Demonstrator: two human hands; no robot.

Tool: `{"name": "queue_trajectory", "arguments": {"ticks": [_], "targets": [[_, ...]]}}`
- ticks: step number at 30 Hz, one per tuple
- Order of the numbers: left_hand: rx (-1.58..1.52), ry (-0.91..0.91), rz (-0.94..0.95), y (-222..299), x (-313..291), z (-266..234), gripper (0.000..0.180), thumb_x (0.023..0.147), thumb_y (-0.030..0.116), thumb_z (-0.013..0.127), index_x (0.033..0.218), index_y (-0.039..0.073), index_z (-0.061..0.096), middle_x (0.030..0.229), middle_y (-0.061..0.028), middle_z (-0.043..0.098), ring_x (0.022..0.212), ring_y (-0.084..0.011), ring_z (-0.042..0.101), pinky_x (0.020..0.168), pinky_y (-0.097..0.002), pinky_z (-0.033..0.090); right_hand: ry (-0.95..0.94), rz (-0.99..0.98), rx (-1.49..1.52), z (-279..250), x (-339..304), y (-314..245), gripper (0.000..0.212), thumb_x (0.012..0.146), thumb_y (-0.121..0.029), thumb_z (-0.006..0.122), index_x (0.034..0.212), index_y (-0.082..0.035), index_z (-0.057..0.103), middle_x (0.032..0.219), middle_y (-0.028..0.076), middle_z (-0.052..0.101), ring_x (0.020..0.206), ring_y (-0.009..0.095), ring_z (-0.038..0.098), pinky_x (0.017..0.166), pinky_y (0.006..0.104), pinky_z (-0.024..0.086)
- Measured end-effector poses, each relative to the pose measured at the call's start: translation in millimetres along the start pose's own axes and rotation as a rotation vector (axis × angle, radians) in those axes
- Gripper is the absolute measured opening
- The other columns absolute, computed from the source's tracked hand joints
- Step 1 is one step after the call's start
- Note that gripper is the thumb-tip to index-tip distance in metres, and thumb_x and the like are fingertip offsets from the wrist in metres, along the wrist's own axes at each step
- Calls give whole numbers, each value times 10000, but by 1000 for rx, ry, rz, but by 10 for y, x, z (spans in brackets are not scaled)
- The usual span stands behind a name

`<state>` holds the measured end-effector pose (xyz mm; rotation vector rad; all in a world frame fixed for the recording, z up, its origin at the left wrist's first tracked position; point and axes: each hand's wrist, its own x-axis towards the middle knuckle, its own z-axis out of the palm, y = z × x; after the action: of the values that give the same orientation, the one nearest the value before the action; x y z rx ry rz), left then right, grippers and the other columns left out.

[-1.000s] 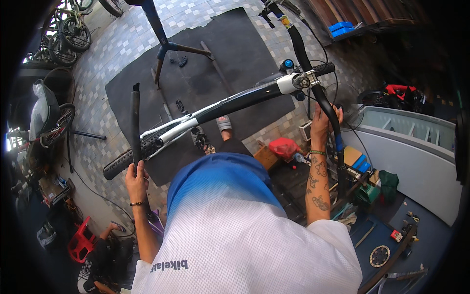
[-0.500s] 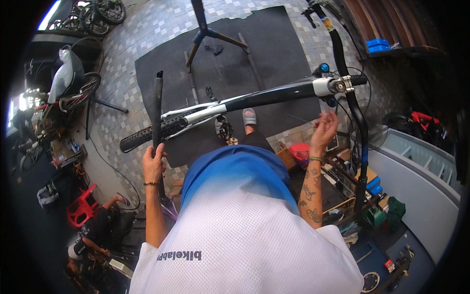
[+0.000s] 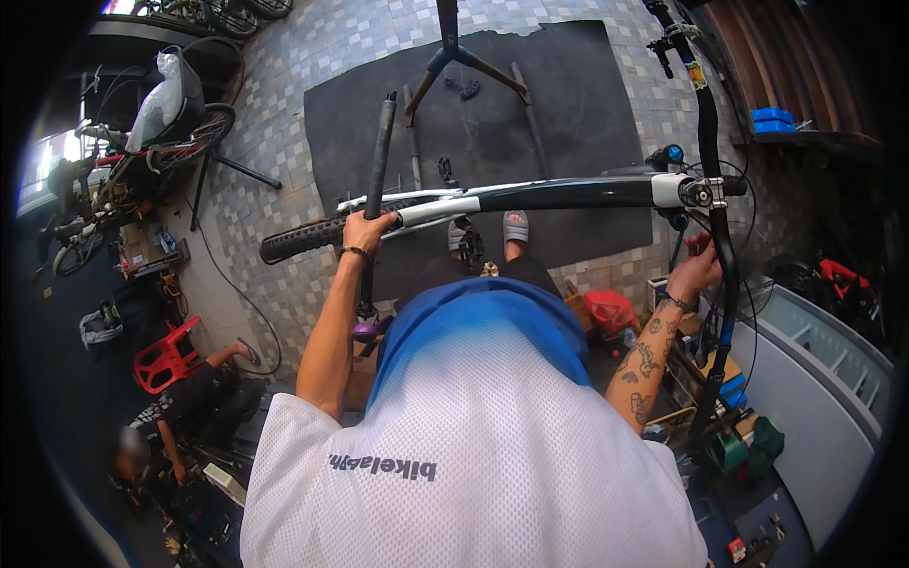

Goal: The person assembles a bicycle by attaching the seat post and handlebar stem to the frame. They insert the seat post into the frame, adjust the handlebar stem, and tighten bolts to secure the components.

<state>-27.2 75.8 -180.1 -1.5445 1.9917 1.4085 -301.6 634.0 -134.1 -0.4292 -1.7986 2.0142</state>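
A bicycle frame (image 3: 568,193) in black and white lies across the view, its knobby rear tyre (image 3: 301,239) at the left. My left hand (image 3: 367,231) is closed around a long dark bar (image 3: 381,156) near the rear end of the frame's upper tube. A purple part (image 3: 371,328) shows low by that bar. My right hand (image 3: 694,267) is beside the wide black handlebar (image 3: 721,246), under the stem (image 3: 704,193) and among the cables. Its fingers are loosely bent and apart, with nothing seen in them; whether they touch the bar or a cable is unclear.
A stand's legs (image 3: 453,57) rest on a black mat (image 3: 587,95) ahead. To the left are another bicycle (image 3: 204,137), a red plastic chair (image 3: 169,355) and a seated person (image 3: 175,407). Right of the handlebar stand a pale cabinet (image 3: 805,379) and several tools.
My left hand and the dark bar have come closer to the frame. My right hand has moved right, from open space to beside the handlebar. The whole view has shifted.
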Motion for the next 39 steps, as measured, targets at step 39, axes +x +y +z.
{"name": "queue_trajectory", "arguments": {"ticks": [39], "targets": [[177,137,386,-112,-196,146,445,784,217,912,1179,62,777,1001,-125,810,955,-270,783,912,-388,580,130,-150,-207,373,-231,-86,446,1200,-367,422,1159,23,635,764,97,666,557,180,680,520,319,576]]}}
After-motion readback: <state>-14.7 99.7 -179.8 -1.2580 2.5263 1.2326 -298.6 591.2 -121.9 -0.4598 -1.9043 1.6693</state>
